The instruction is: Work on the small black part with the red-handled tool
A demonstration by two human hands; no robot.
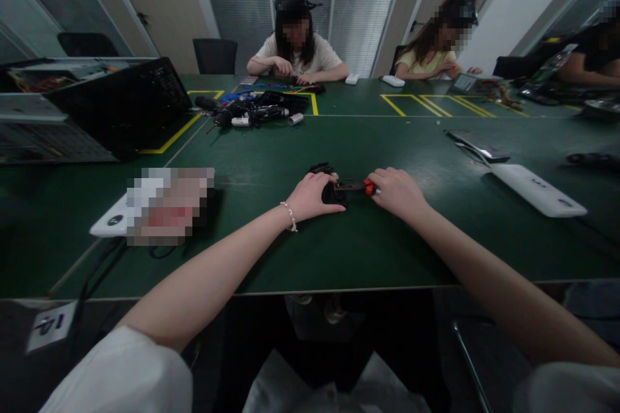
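Observation:
My left hand [312, 197] is closed over a small black part [328, 186] that rests on the green table [339, 251]. My right hand [397, 190] grips a screwdriver with a red handle [369, 188]. Its dark shaft points left into the black part. Both hands lie close together near the middle of the table in front of me. A bead bracelet sits on my left wrist.
A white flat device [537, 188] lies to the right, another white device [113, 222] to the left. A black case [121, 103] stands at the far left. Black tools [252, 110] are heaped at the back. Other people sit across the table.

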